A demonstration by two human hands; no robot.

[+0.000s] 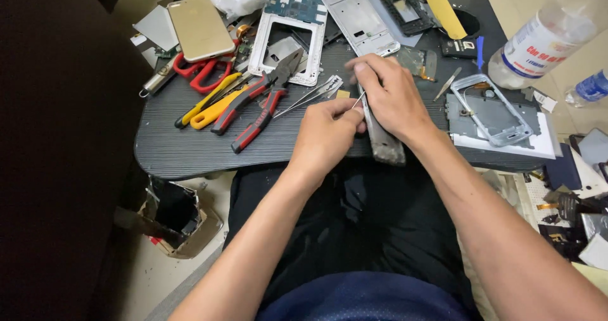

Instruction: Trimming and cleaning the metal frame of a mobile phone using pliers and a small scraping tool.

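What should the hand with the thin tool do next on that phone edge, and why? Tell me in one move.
Probably slide the thin metal tool along the seam. The left hand pinches it with its tip at the edge of the phone, which the right hand grips on its side over the dark table. Whether the tip has entered the seam is not visible.

On the dark table (190, 150) we see red-handled pliers (263, 99), a yellow-handled tool (209, 106), tweezers (310, 94), a gold phone back (200, 27), white phone frames (288, 39), a clear plastic bottle (550, 37) and a torn cardboard box (177, 216) below.
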